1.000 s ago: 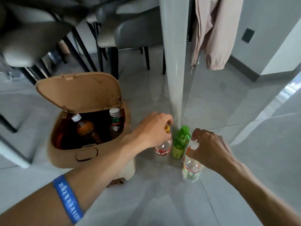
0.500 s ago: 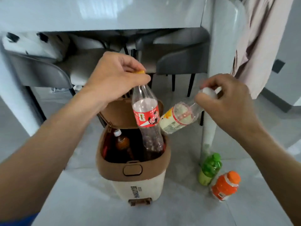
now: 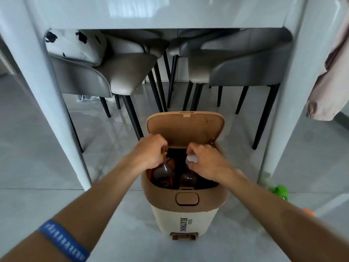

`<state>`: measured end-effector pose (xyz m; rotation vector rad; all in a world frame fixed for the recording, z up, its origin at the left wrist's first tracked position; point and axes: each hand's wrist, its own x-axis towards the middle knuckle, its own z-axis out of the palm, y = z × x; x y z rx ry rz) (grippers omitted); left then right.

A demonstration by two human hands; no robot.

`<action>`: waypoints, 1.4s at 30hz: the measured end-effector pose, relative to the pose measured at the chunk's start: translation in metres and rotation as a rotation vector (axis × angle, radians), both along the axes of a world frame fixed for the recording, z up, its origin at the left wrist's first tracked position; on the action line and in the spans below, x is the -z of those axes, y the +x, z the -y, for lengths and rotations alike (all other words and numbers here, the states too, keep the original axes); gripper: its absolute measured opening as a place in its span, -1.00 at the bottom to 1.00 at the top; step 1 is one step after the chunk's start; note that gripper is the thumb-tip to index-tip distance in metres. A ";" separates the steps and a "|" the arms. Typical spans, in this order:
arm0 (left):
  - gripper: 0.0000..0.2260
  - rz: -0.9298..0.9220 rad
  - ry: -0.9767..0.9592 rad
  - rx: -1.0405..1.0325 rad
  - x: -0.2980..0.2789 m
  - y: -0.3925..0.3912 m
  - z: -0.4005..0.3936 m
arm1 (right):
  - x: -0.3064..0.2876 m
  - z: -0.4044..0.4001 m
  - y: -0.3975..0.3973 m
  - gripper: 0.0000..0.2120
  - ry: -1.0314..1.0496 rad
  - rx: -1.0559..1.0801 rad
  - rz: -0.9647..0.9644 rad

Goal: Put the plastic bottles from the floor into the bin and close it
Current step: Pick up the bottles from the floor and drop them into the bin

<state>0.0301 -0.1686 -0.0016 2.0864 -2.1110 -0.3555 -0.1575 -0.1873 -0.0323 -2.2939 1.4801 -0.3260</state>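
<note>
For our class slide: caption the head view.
Both hands lower bottles into the open bin.

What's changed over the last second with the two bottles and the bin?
Both hands lifted a bottle from the floor and lowered it into the bin; left hand and right hand still grip the necks. Lid stays open; green bottle stays on the floor.

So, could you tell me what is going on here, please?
A person is putting plastic bottles into a bin whose lid stands open. The left hand holds one bottle by its top, already low inside the bin; the right hand grips a white cap over the opening. A green bottle and something orange sit on the floor to the right.
</note>
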 end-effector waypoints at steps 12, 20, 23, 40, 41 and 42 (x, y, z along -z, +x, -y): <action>-0.77 0.341 -0.189 0.143 0.020 -0.015 0.006 | 0.029 0.016 0.006 -0.60 -0.032 -0.108 -0.205; -0.90 0.152 -0.451 0.379 -0.004 -0.099 -0.004 | 0.007 -0.009 -0.080 -0.80 -0.357 0.068 0.266; -0.93 0.043 -0.405 0.509 0.001 -0.161 -0.011 | 0.021 -0.025 -0.126 -0.87 -0.411 0.219 0.310; -0.78 -0.141 -0.099 0.421 0.145 -0.330 -0.001 | 0.125 -0.068 -0.279 -0.60 0.043 0.481 -0.101; -0.83 -0.134 -0.106 0.427 0.146 -0.326 -0.001 | 0.126 -0.067 -0.277 -0.61 0.030 0.481 -0.091; -0.85 -0.133 -0.102 0.426 0.145 -0.322 -0.003 | 0.128 -0.066 -0.276 -0.62 0.026 0.490 -0.081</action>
